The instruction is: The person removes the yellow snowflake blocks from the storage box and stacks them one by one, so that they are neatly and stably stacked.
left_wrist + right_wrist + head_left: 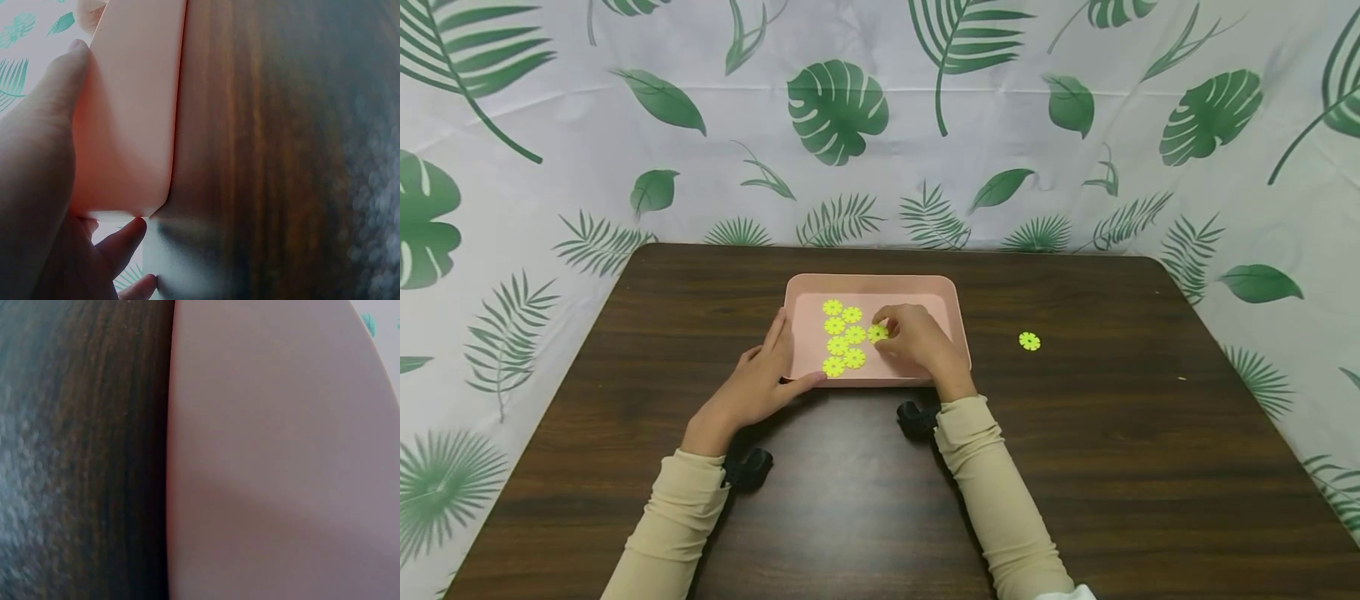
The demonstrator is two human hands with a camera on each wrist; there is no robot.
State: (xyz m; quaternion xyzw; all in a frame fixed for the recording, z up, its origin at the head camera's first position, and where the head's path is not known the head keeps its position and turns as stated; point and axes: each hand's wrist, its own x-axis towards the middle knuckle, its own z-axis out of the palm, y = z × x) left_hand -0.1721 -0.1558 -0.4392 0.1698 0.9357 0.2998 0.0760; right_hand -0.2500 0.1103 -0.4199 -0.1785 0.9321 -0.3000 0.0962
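Observation:
A shallow pink tray (910,290) stands on the table, with several yellow notched, flower-shaped discs (854,335) clustered in its left half. My right hand (919,340) reaches over the tray and pinches one yellow disc (877,333) between thumb and fingers, just right of the cluster. My left hand (760,383) rests at the tray's front left corner, fingers extended along the left side and thumb along the front rim. In the left wrist view, the thumb and fingertips (128,240) touch the tray wall (134,119). Only the tray's outer wall (269,450) fills the right wrist view; that hand is out of sight there.
One more yellow disc (1029,341) lies on the dark wooden table (1112,433), right of the tray. Black wrist devices (748,471) sit under both forearms. Behind the table hangs a white cloth (970,158) printed with green leaves.

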